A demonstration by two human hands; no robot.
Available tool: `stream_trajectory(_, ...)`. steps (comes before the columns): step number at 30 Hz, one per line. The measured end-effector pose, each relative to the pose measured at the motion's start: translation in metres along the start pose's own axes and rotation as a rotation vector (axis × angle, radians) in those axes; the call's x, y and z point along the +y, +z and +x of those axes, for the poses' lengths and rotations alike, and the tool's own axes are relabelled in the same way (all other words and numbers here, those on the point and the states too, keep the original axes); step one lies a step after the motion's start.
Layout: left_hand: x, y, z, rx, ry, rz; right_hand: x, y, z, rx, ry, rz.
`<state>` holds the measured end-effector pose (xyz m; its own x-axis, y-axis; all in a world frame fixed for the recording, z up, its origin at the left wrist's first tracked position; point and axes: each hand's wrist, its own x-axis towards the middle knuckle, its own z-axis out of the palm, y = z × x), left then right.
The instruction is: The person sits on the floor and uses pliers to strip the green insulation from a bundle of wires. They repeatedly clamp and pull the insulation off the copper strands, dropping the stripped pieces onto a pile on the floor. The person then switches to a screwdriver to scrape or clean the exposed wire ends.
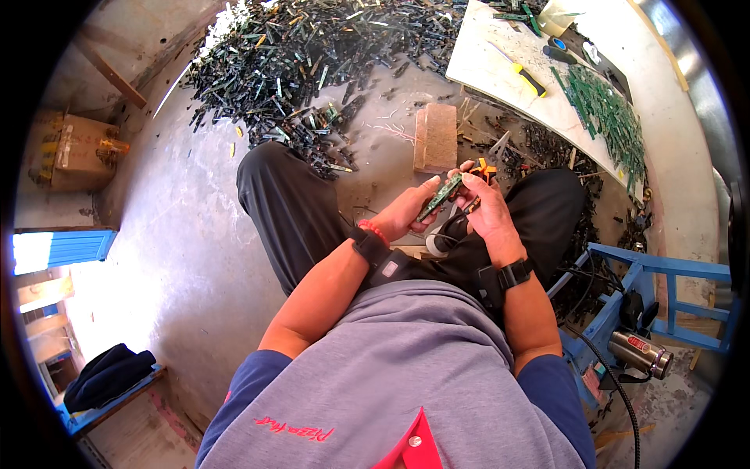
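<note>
My left hand (pixel 411 208) grips the lower end of a narrow green circuit-board strip (pixel 440 197), held tilted between my knees. My right hand (pixel 489 208) is closed around pliers with orange-and-black handles (pixel 484 168). Their grey metal jaws (pixel 500 144) point away from me, clear of the strip. The right thumb and fingertips also touch the strip's upper end. Fingers hide part of the handles and the strip's underside. Just beyond my hands a reddish brick (pixel 436 138) rests on the floor.
A large heap of dark strips (pixel 304 64) covers the floor ahead. On the white board (pixel 486 64) at right lie a yellow-and-black screwdriver (pixel 529 80) and a pile of green strips (pixel 609 117). A blue stool (pixel 630 287), steel flask (pixel 640 353) and black cable (pixel 615 381) are beside me.
</note>
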<state>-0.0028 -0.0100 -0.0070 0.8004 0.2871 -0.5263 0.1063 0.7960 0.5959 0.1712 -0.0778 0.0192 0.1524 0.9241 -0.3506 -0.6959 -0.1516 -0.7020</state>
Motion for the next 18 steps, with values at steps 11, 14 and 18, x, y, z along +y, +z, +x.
stream_trajectory(11, 0.010, 0.014, -0.010, -0.079, 0.070, 0.114, 0.008, -0.002, 0.008, -0.039, 0.046, -0.058)
stream_trajectory(14, 0.003, 0.010, -0.004, -0.044, 0.076, 0.145, 0.014, -0.006, 0.012, -0.043, 0.069, -0.040)
stream_trajectory(18, 0.003, 0.007, -0.001, -0.035, 0.037, 0.192, 0.014, -0.002, 0.011, 0.000, 0.137, 0.026)
